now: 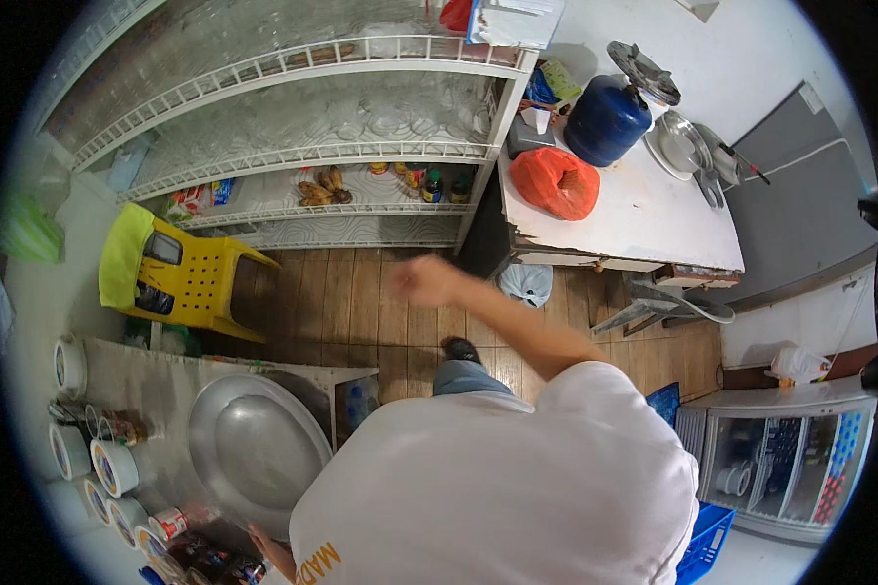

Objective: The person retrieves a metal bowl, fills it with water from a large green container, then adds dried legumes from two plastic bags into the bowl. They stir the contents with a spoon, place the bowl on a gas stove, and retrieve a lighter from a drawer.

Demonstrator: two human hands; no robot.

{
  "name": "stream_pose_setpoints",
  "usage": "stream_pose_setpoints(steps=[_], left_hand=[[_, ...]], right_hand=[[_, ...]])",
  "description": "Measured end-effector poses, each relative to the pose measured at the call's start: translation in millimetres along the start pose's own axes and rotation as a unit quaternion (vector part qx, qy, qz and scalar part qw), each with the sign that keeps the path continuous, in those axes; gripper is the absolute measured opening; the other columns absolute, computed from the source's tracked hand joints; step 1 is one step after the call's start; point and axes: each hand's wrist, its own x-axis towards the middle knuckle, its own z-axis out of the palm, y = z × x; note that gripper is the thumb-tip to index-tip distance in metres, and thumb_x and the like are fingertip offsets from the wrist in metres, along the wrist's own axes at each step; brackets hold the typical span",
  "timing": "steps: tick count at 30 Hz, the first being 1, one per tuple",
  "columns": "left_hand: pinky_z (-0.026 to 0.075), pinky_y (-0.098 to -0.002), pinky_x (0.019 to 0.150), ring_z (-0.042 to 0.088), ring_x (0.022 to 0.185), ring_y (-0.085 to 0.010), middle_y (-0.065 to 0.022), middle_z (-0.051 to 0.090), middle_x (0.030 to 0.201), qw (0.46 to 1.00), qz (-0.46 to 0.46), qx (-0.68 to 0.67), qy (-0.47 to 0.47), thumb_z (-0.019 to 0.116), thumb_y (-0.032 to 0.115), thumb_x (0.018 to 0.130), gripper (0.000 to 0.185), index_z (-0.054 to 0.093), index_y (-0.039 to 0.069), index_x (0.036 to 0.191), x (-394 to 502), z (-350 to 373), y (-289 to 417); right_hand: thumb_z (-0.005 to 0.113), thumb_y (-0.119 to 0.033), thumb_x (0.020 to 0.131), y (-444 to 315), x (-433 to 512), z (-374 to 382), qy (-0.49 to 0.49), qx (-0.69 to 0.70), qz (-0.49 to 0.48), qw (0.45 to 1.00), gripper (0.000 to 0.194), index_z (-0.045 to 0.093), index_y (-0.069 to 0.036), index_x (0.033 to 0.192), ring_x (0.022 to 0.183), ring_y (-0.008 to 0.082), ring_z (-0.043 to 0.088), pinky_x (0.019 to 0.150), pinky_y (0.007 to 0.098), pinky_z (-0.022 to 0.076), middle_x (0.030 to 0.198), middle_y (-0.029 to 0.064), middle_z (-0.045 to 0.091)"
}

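Note:
In the head view, my right hand (426, 281) is held out over the tiled floor, blurred, with no object visible in it; its fingers look curled, but the blur hides how far. My left hand (265, 545) is partly visible at the lower left, beside the near rim of a large round metal basin (208, 453). Whether it touches the rim cannot be made out. The basin lies on a metal-topped counter (162, 365). Several white plastic tubs (115, 468) stand along the counter's far left side, with a red-and-white container (168, 523) and dark jars close to my left hand.
A yellow plastic chair (197, 281) stands before white shelves (293, 155) holding glassware, bananas (325, 189) and bottles. On a worn white table (629, 219) are a blue gas cylinder (606, 121) and red plastic bag (554, 183). A glass-door fridge (783, 453) and blue crate (704, 545) are at right.

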Motion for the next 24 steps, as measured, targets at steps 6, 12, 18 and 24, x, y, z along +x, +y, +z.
stream_pose_setpoints(steps=[6,12,18,24], left_hand=[[0.049,-0.0393,0.075,0.059,0.095,-0.0315,-0.0164,0.061,0.109,0.952,0.225,0.064,0.196,0.057,0.047,0.088,0.048,0.059,0.007,0.113,8,-9,45],[0.039,-0.0386,0.1,0.051,0.114,-0.0281,-0.0162,0.053,0.124,0.901,0.385,0.018,0.2,0.058,0.03,0.091,0.05,0.047,0.0,0.13,-35,103,211],[0.038,-0.0433,0.098,0.058,0.099,-0.025,-0.0087,0.063,0.101,0.677,0.685,0.01,-0.27,0.067,0.009,0.075,0.032,0.062,0.009,0.107,-275,416,398],[0.015,-0.0574,0.11,0.028,0.136,-0.0259,-0.0063,0.033,0.147,0.291,0.848,0.151,-0.416,0.068,0.023,0.076,0.07,0.039,0.015,0.139,-451,564,441]], right_hand=[[0.055,-0.006,0.078,170,-83,-154,0.315,-0.138,0.155,0.926,0.023,0.068,-0.003,0.097,0.094,0.0367,0.062,0.085,0.0425,0.049,0.098,0.021,0.065],[0.064,-0.019,0.076,276,-143,-209,0.239,-0.271,0.253,0.898,0.04,0.057,-0.01,0.115,0.114,0.0352,0.052,0.095,0.0491,0.0409,0.12,0.016,0.056],[0.08,-0.05,0.057,287,-184,-216,0.178,-0.278,0.302,0.894,0.101,0.034,-0.015,0.139,0.133,0.0354,0.031,0.108,0.0607,0.0201,0.143,0.0135,0.036],[0.077,-0.032,0.067,300,-216,-248,0.154,-0.138,0.268,0.941,0.072,0.048,-0.01,0.13,0.107,0.0328,0.058,0.09,0.0426,0.0483,0.121,0.0152,0.058]])
